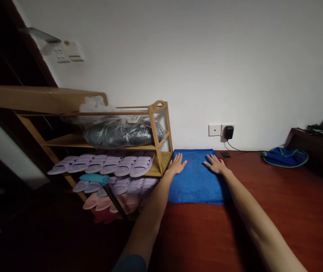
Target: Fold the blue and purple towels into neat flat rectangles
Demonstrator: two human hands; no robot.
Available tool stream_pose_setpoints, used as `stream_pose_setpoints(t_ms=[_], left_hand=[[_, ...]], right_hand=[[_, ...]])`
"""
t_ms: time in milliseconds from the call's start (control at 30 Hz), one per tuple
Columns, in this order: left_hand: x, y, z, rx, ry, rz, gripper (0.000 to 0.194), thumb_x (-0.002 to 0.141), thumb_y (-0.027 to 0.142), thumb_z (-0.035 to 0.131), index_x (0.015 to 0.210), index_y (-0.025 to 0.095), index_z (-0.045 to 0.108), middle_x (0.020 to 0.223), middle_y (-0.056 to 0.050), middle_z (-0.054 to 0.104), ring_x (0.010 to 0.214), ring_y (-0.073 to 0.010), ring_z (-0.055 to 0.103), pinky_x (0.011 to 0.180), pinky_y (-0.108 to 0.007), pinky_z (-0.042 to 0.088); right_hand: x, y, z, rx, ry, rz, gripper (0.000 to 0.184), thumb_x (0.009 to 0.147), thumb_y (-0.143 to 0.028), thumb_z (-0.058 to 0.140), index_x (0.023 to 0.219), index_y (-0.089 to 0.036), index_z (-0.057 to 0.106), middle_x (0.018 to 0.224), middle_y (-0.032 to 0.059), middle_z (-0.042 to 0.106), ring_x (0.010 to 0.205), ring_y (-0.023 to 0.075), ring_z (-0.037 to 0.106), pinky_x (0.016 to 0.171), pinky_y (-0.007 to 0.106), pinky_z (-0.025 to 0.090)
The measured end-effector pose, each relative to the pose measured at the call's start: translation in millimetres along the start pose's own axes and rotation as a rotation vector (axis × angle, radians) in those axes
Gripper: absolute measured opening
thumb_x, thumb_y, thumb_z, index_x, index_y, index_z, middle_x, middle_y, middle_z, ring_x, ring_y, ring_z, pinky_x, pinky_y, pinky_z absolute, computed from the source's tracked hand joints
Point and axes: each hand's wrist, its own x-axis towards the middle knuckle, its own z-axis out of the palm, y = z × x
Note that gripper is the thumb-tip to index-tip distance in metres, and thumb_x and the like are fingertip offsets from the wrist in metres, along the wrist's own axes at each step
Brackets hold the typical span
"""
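Observation:
A blue towel [197, 185] lies spread flat on the reddish-brown wooden table [195, 234], its far edge close to the white wall. My left hand [176, 164] rests palm down on the towel's far left part, fingers stretched out. On the far right part, my right hand [216, 164] also lies flat with its fingers spread. Neither hand grips anything. Both forearms reach forward along the towel's sides.
Left of the table stands a wooden rack [157, 124] with lilac slippers [126, 166] and a plastic-wrapped dark bundle [119, 132]. A black adapter [228, 132] is plugged into the wall. A crumpled blue cloth with green edging [286, 157] lies at the right.

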Motion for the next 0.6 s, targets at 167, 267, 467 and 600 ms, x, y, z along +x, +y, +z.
stream_pose_setpoints(t_ms=[167,267,467,600], left_hand=[[-12,-3,4.8,0.119,-0.046,-0.044,0.070,0.091,0.057,0.024,0.145,0.013,0.023,0.153,-0.015,0.011,0.142,-0.0273,0.008,0.110,-0.056,0.010],[-18,2,-1.5,0.167,-0.044,-0.036,0.067,0.092,0.053,0.022,0.145,0.012,0.025,0.153,-0.014,0.014,0.142,-0.0265,0.010,0.110,-0.054,0.011],[-55,20,-11.3,0.211,-0.041,0.081,0.063,0.094,0.051,0.021,0.146,0.015,0.024,0.154,-0.009,0.015,0.142,-0.0216,0.009,0.113,-0.045,0.010],[-89,20,-4.0,0.253,-0.049,0.143,0.066,0.093,0.056,0.021,0.147,0.019,0.021,0.154,-0.008,0.016,0.142,-0.0216,0.012,0.113,-0.044,0.012]], right_hand=[[-11,7,3,-0.063,-0.020,0.029,0.084,0.083,-0.075,0.019,0.148,-0.022,0.019,0.155,0.0076,0.010,0.142,0.0227,0.006,0.112,0.050,0.007],[-18,5,1,-0.083,0.012,0.030,0.082,0.085,-0.072,0.017,0.148,-0.020,0.018,0.155,0.0078,0.009,0.142,0.0222,0.006,0.112,0.049,0.005],[-49,-13,-2,-0.085,0.049,-0.055,0.080,0.087,-0.070,0.011,0.148,-0.019,0.019,0.154,0.0069,0.011,0.142,0.0185,0.008,0.113,0.043,0.007],[-78,-20,5,-0.101,0.033,-0.210,0.078,0.086,-0.071,0.013,0.147,-0.023,0.025,0.154,0.0052,0.016,0.142,0.0190,0.009,0.113,0.042,0.009]])
